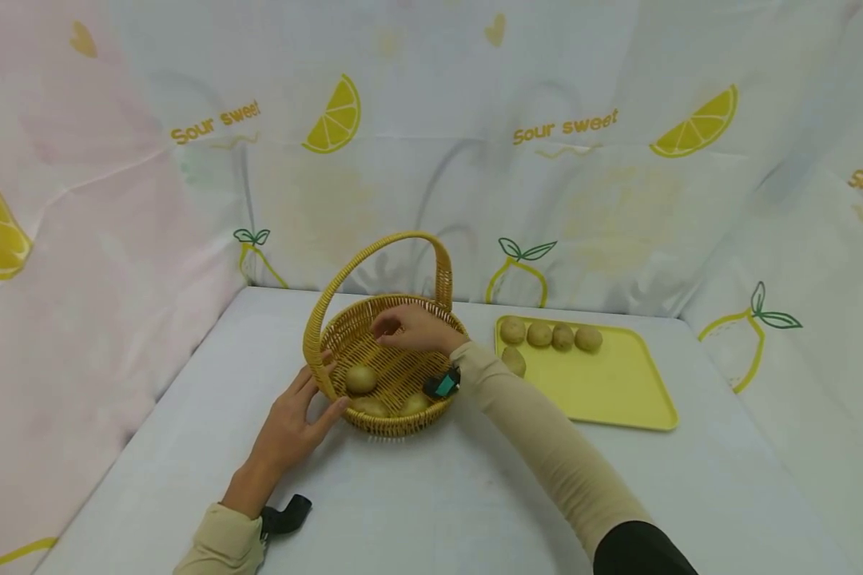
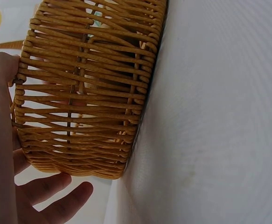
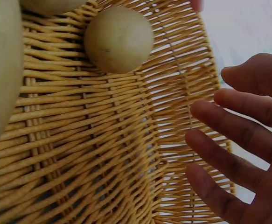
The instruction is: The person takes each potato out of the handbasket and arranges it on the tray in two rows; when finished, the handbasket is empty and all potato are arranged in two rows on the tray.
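Note:
A round wicker basket with a tall arched handle stands on the white table. My left hand holds its left side by the base of the handle, thumb and fingers spread about the rim. Seen from the left wrist, fingers lie against the woven wall. My right hand hovers over the basket's far inside, its fingers loosely bent with nothing between them. Inside the basket lie a round potato and two others near the front wall. The right wrist view shows the round potato against the wicker wall.
Right of the basket lies a yellow tray. Several potatoes line its far left edge, and another potato sits partly behind my right forearm. A printed cloth hangs behind the table.

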Demonstrator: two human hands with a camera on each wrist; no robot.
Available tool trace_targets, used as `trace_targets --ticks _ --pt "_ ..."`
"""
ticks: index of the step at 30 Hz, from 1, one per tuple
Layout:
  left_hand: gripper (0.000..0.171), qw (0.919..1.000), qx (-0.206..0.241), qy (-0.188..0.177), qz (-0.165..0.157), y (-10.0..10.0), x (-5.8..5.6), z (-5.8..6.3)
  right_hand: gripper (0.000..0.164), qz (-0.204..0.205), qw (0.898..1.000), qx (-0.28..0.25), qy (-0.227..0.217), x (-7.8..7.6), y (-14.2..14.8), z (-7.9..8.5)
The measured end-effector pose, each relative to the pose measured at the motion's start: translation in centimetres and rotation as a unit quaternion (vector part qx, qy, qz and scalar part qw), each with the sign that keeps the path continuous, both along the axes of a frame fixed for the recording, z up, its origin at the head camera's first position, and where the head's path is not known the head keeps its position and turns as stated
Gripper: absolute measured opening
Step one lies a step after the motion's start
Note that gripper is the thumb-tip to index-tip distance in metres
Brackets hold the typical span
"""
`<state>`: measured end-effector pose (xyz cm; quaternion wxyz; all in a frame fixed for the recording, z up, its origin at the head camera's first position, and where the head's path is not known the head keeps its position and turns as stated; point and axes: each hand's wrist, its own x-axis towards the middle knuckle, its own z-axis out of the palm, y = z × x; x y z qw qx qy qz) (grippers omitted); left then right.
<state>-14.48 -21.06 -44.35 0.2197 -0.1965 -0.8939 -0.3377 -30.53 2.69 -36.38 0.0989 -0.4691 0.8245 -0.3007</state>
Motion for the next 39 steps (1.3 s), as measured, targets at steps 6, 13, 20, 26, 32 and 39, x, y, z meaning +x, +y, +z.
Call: trace_targets --ticks 6,13,20,26,32,39 --pt "0.062 1.0 -0.001 -0.003 -0.001 0.1 -0.1 0.1 0.025 0.019 1.0 0.013 -0.01 0.7 -0.9 -0.2" --pt "0.064 1.0 -0.004 -0.008 0.003 0.1 0.1 0.2 0.025 0.017 0.998 -0.001 -0.056 1.4 -1.4 -0.6" --pt "0.063 1.0 -0.003 -0.006 -0.001 0.1 0.0 0.2 0.033 0.05 0.989 -0.013 -0.139 1.5 -1.6 -1.2" --pt "0.064 1.0 -0.004 -0.007 0.003 0.1 0.1 0.3 0.048 0.099 0.979 0.016 -0.179 0.9 -1.7 -2.2" --pt "0.064 1.0 -0.003 -0.003 0.005 0.1 0.1 0.2 0.058 0.11 0.978 0.038 -0.172 1.0 -1.8 -2.5" --pt "0.065 1.0 -0.001 0.0 0.002 0.2 0.1 0.3 0.06 0.121 0.978 0.043 -0.163 1.2 -1.7 -2.5"
